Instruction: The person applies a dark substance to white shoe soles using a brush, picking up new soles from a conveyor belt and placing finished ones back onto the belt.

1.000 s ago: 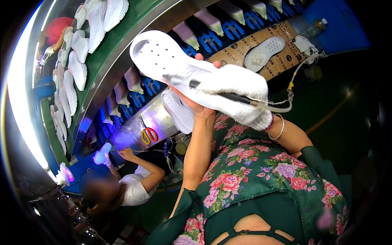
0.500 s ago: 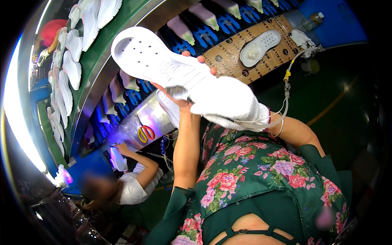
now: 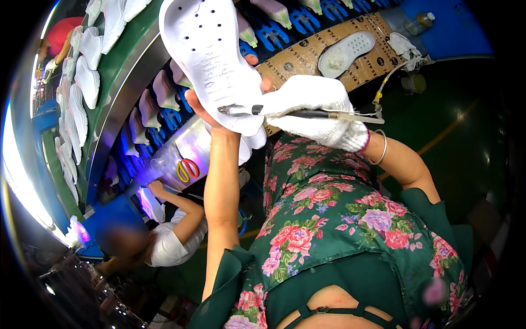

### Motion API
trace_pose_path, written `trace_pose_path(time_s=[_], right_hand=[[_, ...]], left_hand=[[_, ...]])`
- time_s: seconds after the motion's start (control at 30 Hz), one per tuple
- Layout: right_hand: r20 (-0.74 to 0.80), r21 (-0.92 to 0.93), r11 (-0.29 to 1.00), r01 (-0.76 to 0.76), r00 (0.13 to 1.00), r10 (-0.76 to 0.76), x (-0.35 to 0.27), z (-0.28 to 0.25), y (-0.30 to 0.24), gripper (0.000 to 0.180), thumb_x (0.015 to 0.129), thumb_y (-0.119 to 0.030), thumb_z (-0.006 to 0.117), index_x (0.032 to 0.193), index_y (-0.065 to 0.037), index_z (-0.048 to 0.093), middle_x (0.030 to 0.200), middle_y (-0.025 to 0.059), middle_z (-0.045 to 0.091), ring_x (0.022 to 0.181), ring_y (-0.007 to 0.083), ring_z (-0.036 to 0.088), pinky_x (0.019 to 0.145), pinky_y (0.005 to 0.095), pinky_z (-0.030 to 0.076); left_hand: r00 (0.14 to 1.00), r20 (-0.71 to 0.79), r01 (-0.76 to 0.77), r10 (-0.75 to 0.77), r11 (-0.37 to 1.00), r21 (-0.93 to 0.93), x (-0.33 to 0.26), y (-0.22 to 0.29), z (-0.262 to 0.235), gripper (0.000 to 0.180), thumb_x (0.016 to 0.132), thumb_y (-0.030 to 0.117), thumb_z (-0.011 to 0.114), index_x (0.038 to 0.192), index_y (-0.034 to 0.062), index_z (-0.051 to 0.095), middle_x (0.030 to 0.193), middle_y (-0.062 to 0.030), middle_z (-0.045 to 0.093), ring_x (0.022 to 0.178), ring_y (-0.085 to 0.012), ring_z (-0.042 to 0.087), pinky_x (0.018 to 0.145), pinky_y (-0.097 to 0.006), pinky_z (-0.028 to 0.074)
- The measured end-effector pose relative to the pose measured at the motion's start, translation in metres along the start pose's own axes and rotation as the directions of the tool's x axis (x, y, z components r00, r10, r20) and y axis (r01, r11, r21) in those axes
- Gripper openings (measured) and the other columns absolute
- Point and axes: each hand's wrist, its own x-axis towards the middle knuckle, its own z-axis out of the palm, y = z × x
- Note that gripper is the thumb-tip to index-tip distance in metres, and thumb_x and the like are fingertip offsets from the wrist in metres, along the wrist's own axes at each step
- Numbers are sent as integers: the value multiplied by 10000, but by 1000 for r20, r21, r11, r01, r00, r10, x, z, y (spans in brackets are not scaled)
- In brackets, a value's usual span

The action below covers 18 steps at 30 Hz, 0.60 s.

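Observation:
A white shoe sole (image 3: pixel 216 71) with rows of small holes is held up in front of me, tilted, its near end toward my body. My left hand (image 3: pixel 205 114) is bare and grips it from beneath, the thumb along the left edge and fingertips showing at the right edge. My right hand (image 3: pixel 318 101), in a white knitted glove, is closed around a dark-handled brush (image 3: pixel 256 109). A thin tube runs along the handle. The brush's bristles rest on the near end of the sole. Behind my left wrist, other white soles (image 3: pixel 253 142) are partly hidden.
On a cardboard sheet (image 3: pixel 298 57) lies another sole (image 3: pixel 346 54). Red-and-yellow scissors (image 3: pixel 187 169) lie on the bench. Blue racks (image 3: pixel 304 21) hold pinkish shoe pieces. A green conveyor (image 3: pixel 121 71) carries white soles. A co-worker (image 3: pixel 178 241) sits at left; a bottle (image 3: pixel 421 24) stands far right.
The sole has swung more upright, its far end moving up and right. My left hand has shifted left with it. The brush now sits at the sole's near end, its bristles in plainer view.

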Motion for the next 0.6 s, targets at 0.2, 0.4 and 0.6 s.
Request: trace_pose_path(time_s=[0.2,0.4,0.6], right_hand=[[139,206,979,-8,990,-21,-17,12,-14,186,797,-100,830,983,-116,819,934,56,779,830,216,726,751,351,571],[37,-199,948,249,968,-247,-4,1,-11,242,794,-68,820,1033,-91,788,1011,85,770,847,251,727,716,364,561],[164,-157,924,348,932,-323,-27,23,-11,325,799,-97,821,1119,-141,777,1067,50,768,837,241,719,729,371,551]], left_hand=[[938,336,100,-87,995,-22,20,13,-10,1146,695,842,714,1486,61,436,1313,-189,567,879,-374,551,678,-450,413],[990,-114,96,-77,980,172,11,14,-1,1130,738,823,687,1481,25,391,1167,-291,550,758,-324,549,575,-369,404],[918,287,304,-275,951,-61,21,25,-16,1105,759,808,614,1533,49,403,1386,-357,478,1093,-431,565,854,-502,500]])
